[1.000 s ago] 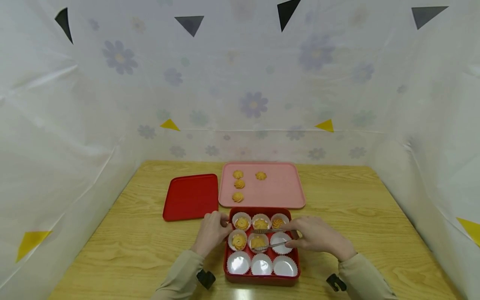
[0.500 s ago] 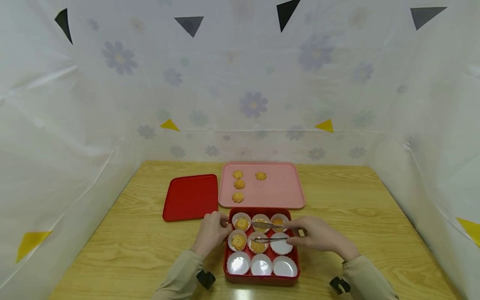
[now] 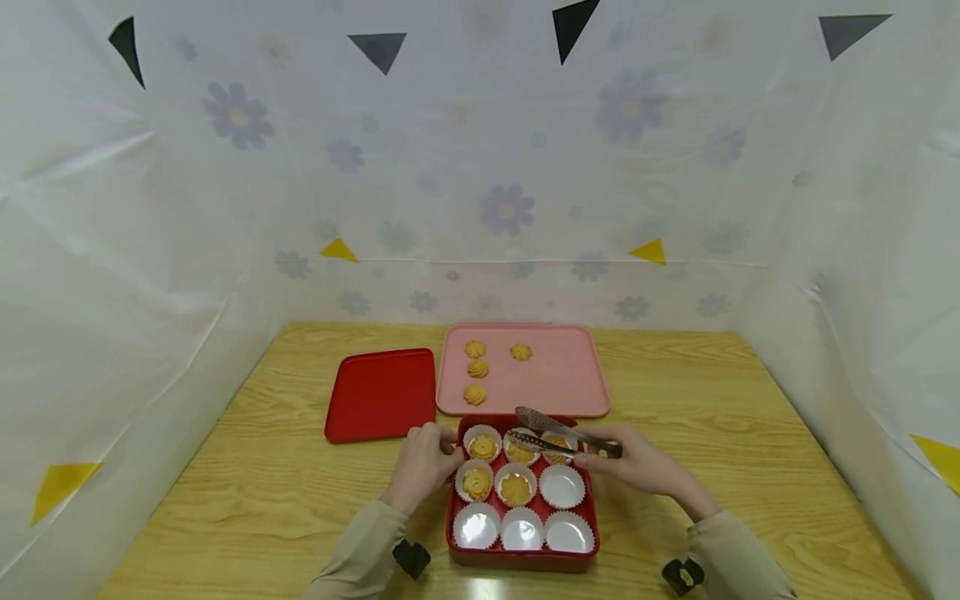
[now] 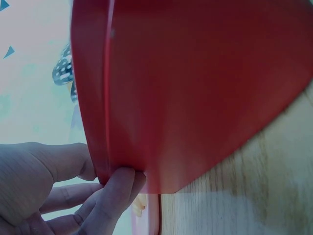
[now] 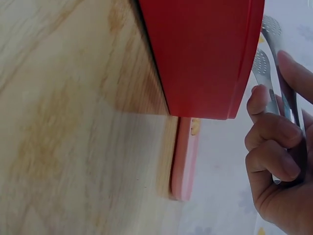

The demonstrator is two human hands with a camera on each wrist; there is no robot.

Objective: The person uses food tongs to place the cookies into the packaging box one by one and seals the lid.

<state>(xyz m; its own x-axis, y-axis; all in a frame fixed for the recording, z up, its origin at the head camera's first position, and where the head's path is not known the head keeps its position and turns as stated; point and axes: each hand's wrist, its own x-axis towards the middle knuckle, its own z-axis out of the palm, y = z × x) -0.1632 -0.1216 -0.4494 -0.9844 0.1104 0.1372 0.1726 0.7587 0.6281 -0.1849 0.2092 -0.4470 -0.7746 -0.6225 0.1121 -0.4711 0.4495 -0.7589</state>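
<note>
A red box (image 3: 522,562) holds rows of white paper cups. Piped cookies sit in the three back cups and in the left and middle cups of the centre row, one being the middle cookie (image 3: 515,489). The right centre cup (image 3: 562,487) and the front cups have no cookie. My left hand (image 3: 422,467) pinches the box's left rim; the left wrist view shows thumb and fingers on the box wall (image 4: 195,88). My right hand (image 3: 637,462) grips metal tongs (image 3: 536,419), whose spread tips hover over the back cups, with nothing between them.
Behind the box lies a pink tray (image 3: 566,379) with several cookies, mostly along its left side, such as the nearest cookie (image 3: 475,395). A flat red lid (image 3: 381,396) lies left of the tray. White patterned sheeting (image 3: 480,150) encloses the wooden table (image 3: 697,417).
The tongs have spread, left the cookie in the middle cup, then risen and moved back with my right hand. My left hand stays on the box rim.
</note>
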